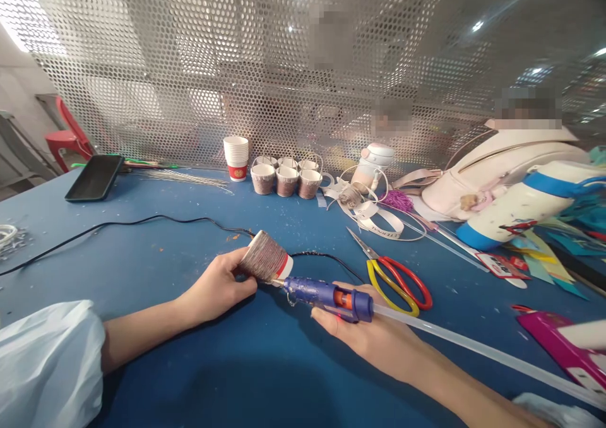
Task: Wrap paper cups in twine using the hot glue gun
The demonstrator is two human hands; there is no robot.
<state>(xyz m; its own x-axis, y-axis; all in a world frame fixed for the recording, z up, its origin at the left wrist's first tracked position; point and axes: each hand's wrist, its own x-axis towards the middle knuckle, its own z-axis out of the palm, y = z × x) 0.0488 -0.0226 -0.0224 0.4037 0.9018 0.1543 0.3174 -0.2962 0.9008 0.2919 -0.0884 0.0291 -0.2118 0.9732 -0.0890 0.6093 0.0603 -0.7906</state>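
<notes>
Blue worktop (142,257): near its front edge, the left hand (215,289), fingers clamped, tilts a yarn-wrapped cup (265,259). Right hand (374,339), fingers clamped on the glue gun (326,295), should keep its nozzle touching the cup's rim, squeezing gently.

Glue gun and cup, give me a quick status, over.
Left hand grips wrapped paper cup, tipped on its side. Right hand holds blue glue gun, nozzle at the cup's lower edge. Scissors lie just beyond the gun, apart.

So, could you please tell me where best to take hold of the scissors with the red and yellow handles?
Grip the red-and-yellow-handled scissors by their loops, coming from the near right: the loops lie toward the right hand, while the closed blades point away, up-left.
</notes>
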